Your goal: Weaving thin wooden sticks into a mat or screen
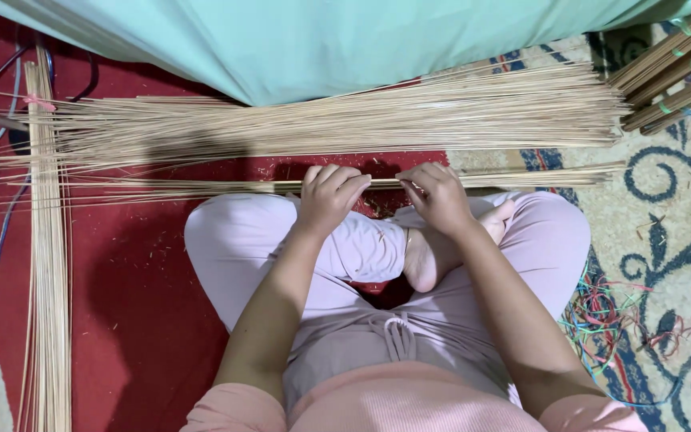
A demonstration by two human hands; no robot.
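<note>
While the person sits cross-legged on the floor, seen from above, pale pink knees spread wide and a bare foot (pixel 429 260) tucks between them. Just past the legs, both hands are closed on a small bundle (pixel 521 178) of thin tan sticks that lies crosswise. The left hand (pixel 331 194) curls its fingers over the bundle; the right hand (pixel 439 192) pinches it close beside, the two nearly touching.

Judging from this grip, doing it well means holding the sticks snug and level, keeping their ends even, and not squeezing so hard that the slender sticks snap.

No box, basket or tray shows; everything lies loose. At near right, a tangle of coloured elastic bands (pixel 601 316) rests on a patterned rug (pixel 665 208). At left, a long sheaf (pixel 48 280) of sticks runs away from the viewer over a red carpet (pixel 137 304). Beyond the hands lies a much larger pile (pixel 345 120) of sticks, spread crosswise. Farther off hangs a pale green cloth (pixel 321 40), and at top right lie thicker tied bundles (pixel 673 72).
</note>
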